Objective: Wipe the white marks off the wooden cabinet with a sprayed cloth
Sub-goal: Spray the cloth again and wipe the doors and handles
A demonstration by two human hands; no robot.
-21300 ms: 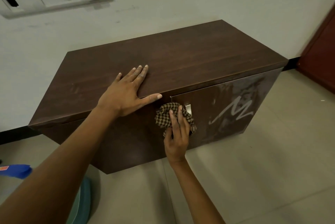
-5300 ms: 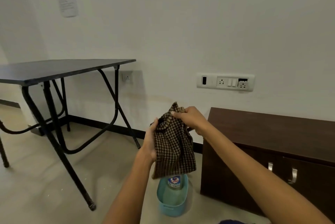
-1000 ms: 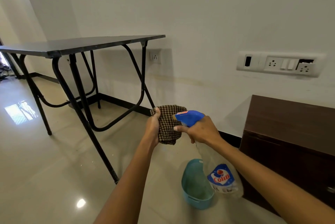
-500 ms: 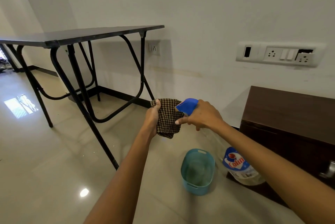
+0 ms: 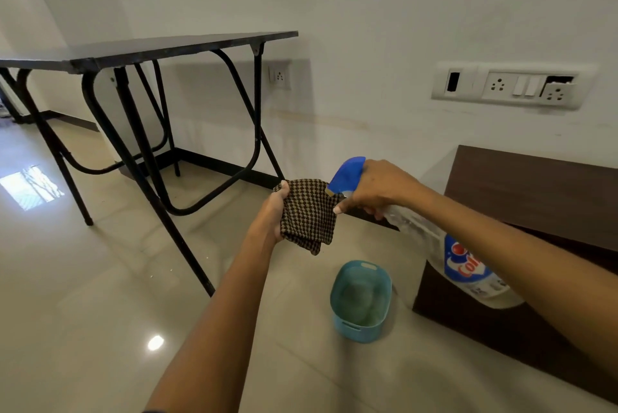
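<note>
My left hand (image 5: pixel 272 215) grips a brown checked cloth (image 5: pixel 309 215) and holds it up in the middle of the view. My right hand (image 5: pixel 381 188) holds a clear spray bottle (image 5: pixel 468 270) by its neck, one finger curled on the trigger. The bottle's blue nozzle (image 5: pixel 346 175) points at the cloth from the right, almost touching it. The dark wooden cabinet (image 5: pixel 535 188) stands at the right against the wall. Only its top and left end show, and its marked front is out of view.
A teal plastic tub (image 5: pixel 361 300) sits on the tiled floor below the cloth, next to the cabinet. A black folding table (image 5: pixel 150 51) with metal legs stands at the left. A switch and socket panel (image 5: pixel 508 85) is on the white wall.
My right hand has tipped the bottle so the nozzle sits higher and closer to the cloth. The view has shifted slightly. My left hand still holds the cloth in the same spot.
</note>
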